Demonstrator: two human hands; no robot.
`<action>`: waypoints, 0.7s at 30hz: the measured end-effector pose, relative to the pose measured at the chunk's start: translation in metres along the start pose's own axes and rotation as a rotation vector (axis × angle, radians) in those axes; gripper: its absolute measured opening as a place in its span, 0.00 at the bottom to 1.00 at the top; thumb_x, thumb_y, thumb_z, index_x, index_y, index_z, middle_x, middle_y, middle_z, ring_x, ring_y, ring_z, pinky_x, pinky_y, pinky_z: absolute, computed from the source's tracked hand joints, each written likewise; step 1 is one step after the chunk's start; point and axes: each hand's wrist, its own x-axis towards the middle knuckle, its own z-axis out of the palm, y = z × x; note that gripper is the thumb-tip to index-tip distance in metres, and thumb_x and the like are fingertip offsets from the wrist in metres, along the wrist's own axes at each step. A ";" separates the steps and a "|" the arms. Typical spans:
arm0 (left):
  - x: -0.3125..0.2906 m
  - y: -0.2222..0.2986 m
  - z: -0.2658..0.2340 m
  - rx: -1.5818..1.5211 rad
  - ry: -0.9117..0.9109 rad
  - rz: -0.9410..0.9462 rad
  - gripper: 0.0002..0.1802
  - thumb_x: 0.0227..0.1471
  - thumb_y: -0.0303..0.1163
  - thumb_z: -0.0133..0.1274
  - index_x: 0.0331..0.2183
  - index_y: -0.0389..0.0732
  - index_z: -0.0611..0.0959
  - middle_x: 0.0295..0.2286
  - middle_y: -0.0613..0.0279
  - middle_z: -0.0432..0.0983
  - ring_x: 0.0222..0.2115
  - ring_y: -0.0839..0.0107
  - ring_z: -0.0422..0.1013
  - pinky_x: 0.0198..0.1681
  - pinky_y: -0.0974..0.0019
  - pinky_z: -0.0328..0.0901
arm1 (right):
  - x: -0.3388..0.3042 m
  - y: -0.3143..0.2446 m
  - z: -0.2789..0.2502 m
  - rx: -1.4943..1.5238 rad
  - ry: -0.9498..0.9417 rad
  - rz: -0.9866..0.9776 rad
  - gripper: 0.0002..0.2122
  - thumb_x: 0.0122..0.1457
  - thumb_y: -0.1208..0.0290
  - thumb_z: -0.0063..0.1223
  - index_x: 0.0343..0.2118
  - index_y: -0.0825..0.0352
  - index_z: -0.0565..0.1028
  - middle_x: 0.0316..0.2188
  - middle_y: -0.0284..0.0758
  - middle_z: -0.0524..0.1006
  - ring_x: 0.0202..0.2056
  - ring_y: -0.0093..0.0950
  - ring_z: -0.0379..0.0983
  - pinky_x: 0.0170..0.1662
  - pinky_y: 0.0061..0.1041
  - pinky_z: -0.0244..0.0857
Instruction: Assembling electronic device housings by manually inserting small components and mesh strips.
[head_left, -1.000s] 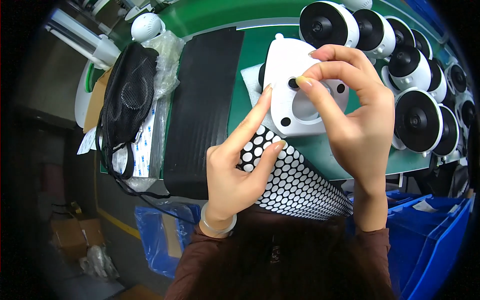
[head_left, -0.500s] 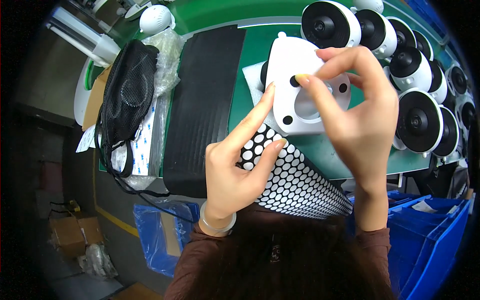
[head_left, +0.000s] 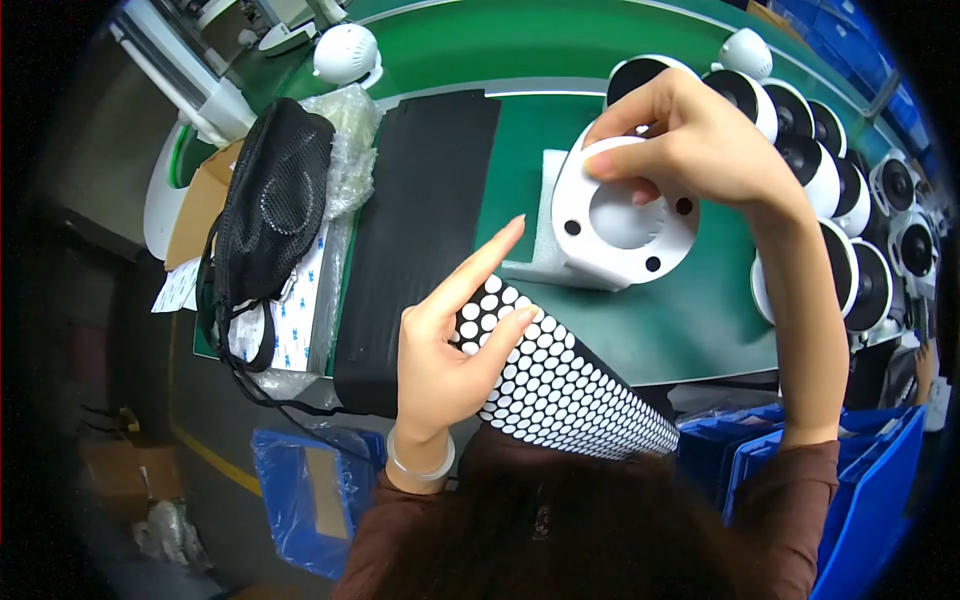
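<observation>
A white rounded housing (head_left: 612, 262) with a large round opening rests on a white foam piece (head_left: 546, 250) on the green table. Three black round pads show on its face. My right hand (head_left: 690, 140) reaches over its far side and is closed on the rim, thumb pressed on the face; what lies beneath the thumb is hidden. My left hand (head_left: 450, 350) holds a black sheet with rows of white round spots (head_left: 560, 375). Its thumb lies over the sheet's edge, the index finger points out, apart from the housing, and the other fingers are hidden under the sheet.
Several white dome units with black round faces (head_left: 890, 285) crowd the right side. A black mat (head_left: 415, 240), a black mesh bag (head_left: 275, 200) and bubble wrap (head_left: 350, 150) lie at left. White round devices (head_left: 346, 53) stand behind. Blue bins (head_left: 860, 480) are at lower right.
My right hand has moved from the housing's right side to its far rim, thumb pressing on the face. My left index finger has come away from the housing. The whole view has shifted slightly.
</observation>
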 end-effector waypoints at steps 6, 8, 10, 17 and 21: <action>-0.003 -0.006 -0.023 -0.019 0.032 -0.167 0.25 0.33 0.18 0.49 0.40 0.27 0.68 0.38 0.51 0.66 0.38 0.73 0.64 0.43 0.74 0.55 | 0.051 -0.011 -0.026 0.063 0.017 -0.002 0.11 0.44 0.71 0.49 0.28 0.75 0.72 0.16 0.32 0.71 0.17 0.14 0.66 0.16 0.06 0.56; -0.006 -0.009 -0.037 -0.005 0.073 -0.151 0.23 0.33 0.18 0.49 0.38 0.27 0.69 0.37 0.54 0.67 0.36 0.76 0.64 0.40 0.76 0.56 | 0.084 -0.028 -0.037 -0.048 -0.104 0.009 0.13 0.41 0.68 0.53 0.28 0.73 0.73 0.16 0.32 0.71 0.18 0.15 0.66 0.17 0.09 0.55; -0.009 -0.020 -0.048 -0.034 0.086 -0.240 0.22 0.32 0.18 0.50 0.37 0.28 0.70 0.36 0.56 0.67 0.35 0.77 0.64 0.39 0.77 0.56 | 0.131 -0.025 -0.033 -0.060 0.086 -0.069 0.13 0.37 0.67 0.55 0.26 0.71 0.74 0.16 0.32 0.71 0.20 0.18 0.68 0.18 0.12 0.56; -0.012 -0.033 -0.052 -0.070 0.101 -0.236 0.20 0.32 0.18 0.50 0.35 0.30 0.71 0.29 0.62 0.70 0.25 0.83 0.64 0.29 0.82 0.57 | 0.250 0.034 0.026 -0.810 0.647 -0.273 0.06 0.36 0.70 0.49 0.20 0.62 0.75 0.21 0.37 0.74 0.23 0.32 0.71 0.26 0.30 0.65; -0.011 -0.029 -0.052 -0.161 0.107 -0.366 0.19 0.32 0.18 0.50 0.34 0.30 0.72 0.27 0.63 0.70 0.25 0.83 0.64 0.29 0.81 0.58 | 0.259 0.091 0.020 -1.165 0.485 -0.326 0.04 0.39 0.72 0.47 0.16 0.62 0.73 0.20 0.37 0.73 0.23 0.33 0.71 0.25 0.30 0.65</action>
